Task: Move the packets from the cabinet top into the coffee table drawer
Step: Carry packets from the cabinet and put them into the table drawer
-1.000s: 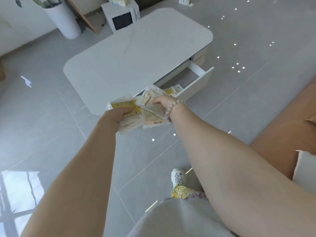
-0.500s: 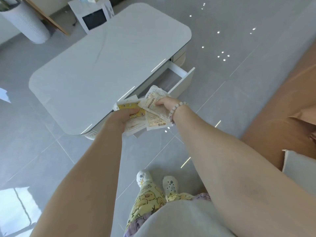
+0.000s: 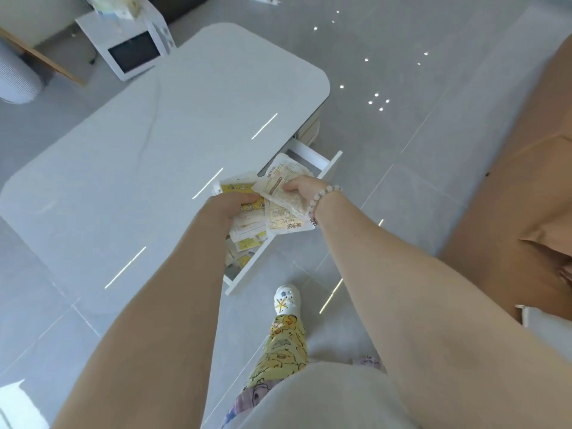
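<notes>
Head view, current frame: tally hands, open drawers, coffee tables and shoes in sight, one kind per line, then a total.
Hands gripping packets: 2, the left hand and the right hand
Open drawer: 1
Coffee table: 1
Shoe: 1
Total: 5

The coffee table (image 3: 148, 156) top is a smooth, glossy pale slab, and the grey floor tiles (image 3: 402, 97) are just as shiny, throwing back little light spots. The packets (image 3: 280, 209) look like crinkly plastic film with a slight sheen. Drawer (image 3: 247, 275) walls look like matt white board, sofa (image 3: 510, 181) soft tan cloth.
</notes>
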